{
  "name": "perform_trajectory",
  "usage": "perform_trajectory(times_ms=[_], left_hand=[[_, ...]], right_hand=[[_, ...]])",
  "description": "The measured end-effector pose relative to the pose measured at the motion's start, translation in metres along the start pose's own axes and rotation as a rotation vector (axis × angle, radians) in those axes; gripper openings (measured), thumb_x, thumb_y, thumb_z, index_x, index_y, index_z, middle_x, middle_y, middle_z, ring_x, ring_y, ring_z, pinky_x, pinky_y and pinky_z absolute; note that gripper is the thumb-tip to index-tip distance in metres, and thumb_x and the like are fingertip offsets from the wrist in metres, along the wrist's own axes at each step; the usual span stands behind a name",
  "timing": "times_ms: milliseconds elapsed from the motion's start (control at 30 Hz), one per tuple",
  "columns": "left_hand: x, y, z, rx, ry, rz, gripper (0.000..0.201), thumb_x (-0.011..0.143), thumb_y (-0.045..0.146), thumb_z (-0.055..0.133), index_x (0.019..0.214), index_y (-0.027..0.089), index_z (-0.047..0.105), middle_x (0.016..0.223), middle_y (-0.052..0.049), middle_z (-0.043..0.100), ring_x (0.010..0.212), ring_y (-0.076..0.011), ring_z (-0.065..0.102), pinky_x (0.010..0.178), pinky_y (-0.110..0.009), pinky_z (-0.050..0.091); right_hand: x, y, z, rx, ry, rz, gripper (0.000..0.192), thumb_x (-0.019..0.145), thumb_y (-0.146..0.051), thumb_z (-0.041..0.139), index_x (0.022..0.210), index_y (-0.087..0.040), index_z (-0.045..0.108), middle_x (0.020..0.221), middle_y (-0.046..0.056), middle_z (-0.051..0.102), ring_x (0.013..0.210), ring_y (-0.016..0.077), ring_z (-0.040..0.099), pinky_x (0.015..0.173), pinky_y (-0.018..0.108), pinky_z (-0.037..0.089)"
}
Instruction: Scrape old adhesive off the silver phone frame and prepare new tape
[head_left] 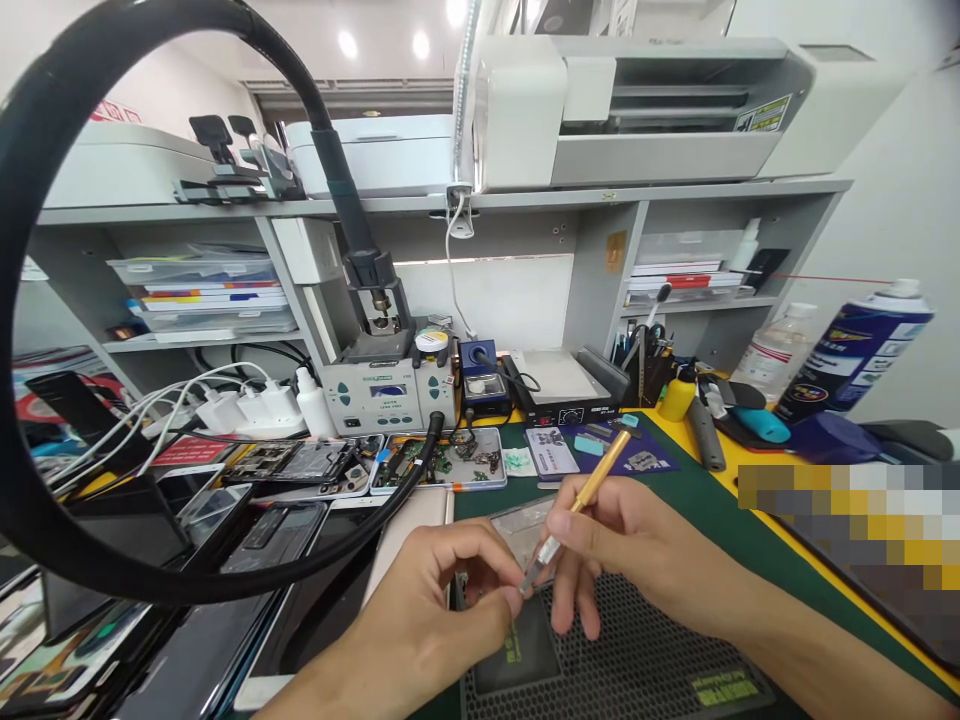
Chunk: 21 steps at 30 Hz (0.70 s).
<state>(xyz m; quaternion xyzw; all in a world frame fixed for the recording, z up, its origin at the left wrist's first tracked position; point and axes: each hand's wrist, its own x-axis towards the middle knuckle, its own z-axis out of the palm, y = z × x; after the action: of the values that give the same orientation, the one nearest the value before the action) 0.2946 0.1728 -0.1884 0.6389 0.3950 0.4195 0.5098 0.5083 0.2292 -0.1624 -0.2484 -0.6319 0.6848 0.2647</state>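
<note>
My right hand (pixel 622 530) is closed around a craft knife (pixel 589 487) with a golden handle and a silver collar, its blade slanting down to the left. The blade's tip meets the fingertips of my left hand (pixel 442 590). Those left fingers are pinched together; whatever sits between them is too small to make out. Beneath both hands lies a black honeycomb-textured work mat (pixel 622 660) with yellow-green print. Just behind my hands is a clear plastic piece (pixel 523 525), partly covered by them.
Phones (pixel 274 550) and phone parts crowd the left side. A thick black hose (pixel 225 585) loops across the left foreground from a soldering rework station (pixel 386 395). Behind are a parts tray (pixel 472 465) and a hot plate (pixel 562 395). Bottles and a blue spray can (pixel 855 350) stand right.
</note>
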Motion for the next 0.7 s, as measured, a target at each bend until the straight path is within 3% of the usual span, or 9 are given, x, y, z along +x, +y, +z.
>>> perform_trajectory(times_ms=[500,700], left_hand=[[0.0008,0.0059,0.0029,0.021,-0.018,-0.077,0.012,0.067,0.009,0.060,0.069,0.017,0.069,0.071,0.001,0.063,0.069,-0.0143,0.048,0.067,-0.029,0.038],[0.0007,0.0095,0.0003,-0.021,-0.065,-0.132,0.009,0.070,0.016,0.063,0.069,0.015,0.072,0.069,-0.001,0.063,0.066,-0.0154,0.049,0.063,-0.030,0.037]], right_hand=[[-0.0021,0.0046,0.0061,-0.027,0.006,0.022,0.033,0.092,-0.045,0.071,0.084,-0.015,0.059,0.068,0.007,0.077,0.056,0.0151,0.073,0.048,0.018,0.056],[-0.0005,0.0058,0.0033,0.038,-0.049,0.016,0.028,0.094,-0.039,0.070,0.084,-0.014,0.061,0.070,0.009,0.079,0.054,0.0137,0.073,0.047,0.017,0.056]])
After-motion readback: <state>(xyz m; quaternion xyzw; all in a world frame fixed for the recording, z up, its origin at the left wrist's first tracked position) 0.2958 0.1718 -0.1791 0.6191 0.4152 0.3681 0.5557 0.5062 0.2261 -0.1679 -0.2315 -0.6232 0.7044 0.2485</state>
